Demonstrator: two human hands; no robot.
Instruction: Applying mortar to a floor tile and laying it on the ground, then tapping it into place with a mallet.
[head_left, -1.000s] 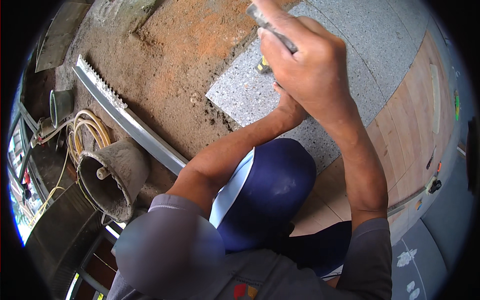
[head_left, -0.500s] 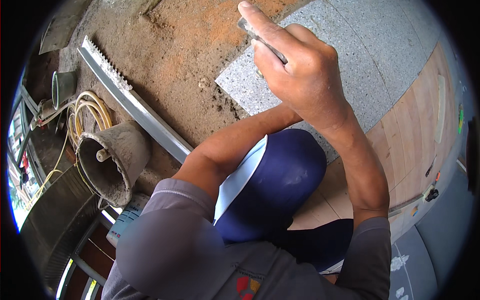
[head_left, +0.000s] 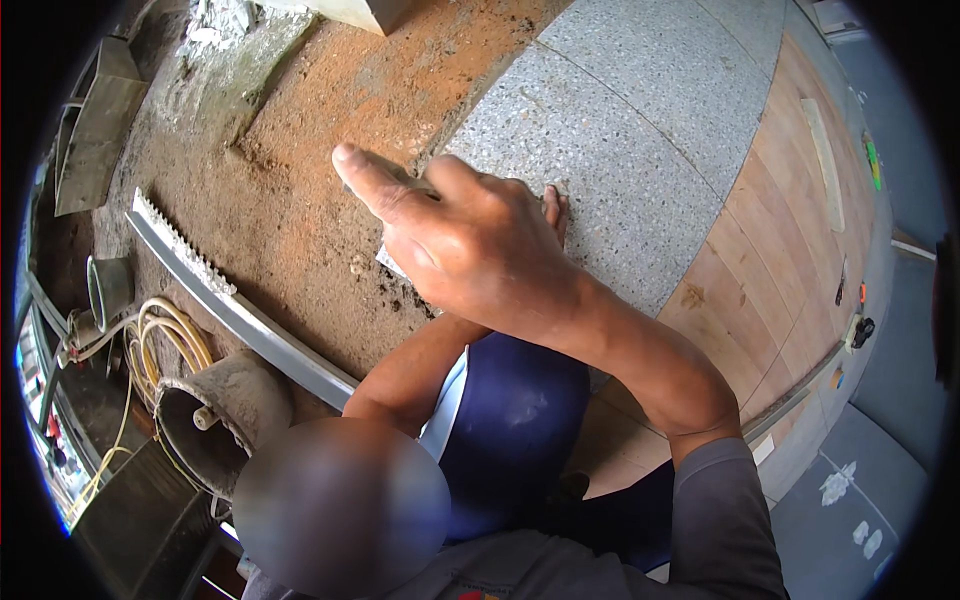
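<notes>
My right hand (head_left: 480, 245) is closed above the near edge of the grey speckled tiles (head_left: 560, 110), its index finger stretched toward the sandy bed. A narrow grey tool lies along that finger, mostly hidden by the hand. Underneath, my left forearm (head_left: 410, 370) crosses over to the tiles. Only a few fingertips of my left hand (head_left: 555, 212) show past the right hand; they rest spread on a tile's surface, and the palm is hidden. My knee in dark blue trousers (head_left: 520, 410) is bent just below both arms.
A long metal straightedge (head_left: 245, 300), crusted with mortar, lies on the sandy ground (head_left: 310, 210) at left. Near it are a mortar-caked bucket (head_left: 240, 400) and a coiled yellowish hose (head_left: 165, 340). Wood-look planks (head_left: 760, 250) border the tiles at right.
My right hand has moved left and nearer, and the tool in it is now mostly hidden. My left fingertips have come into sight on the tile. The view has shifted.
</notes>
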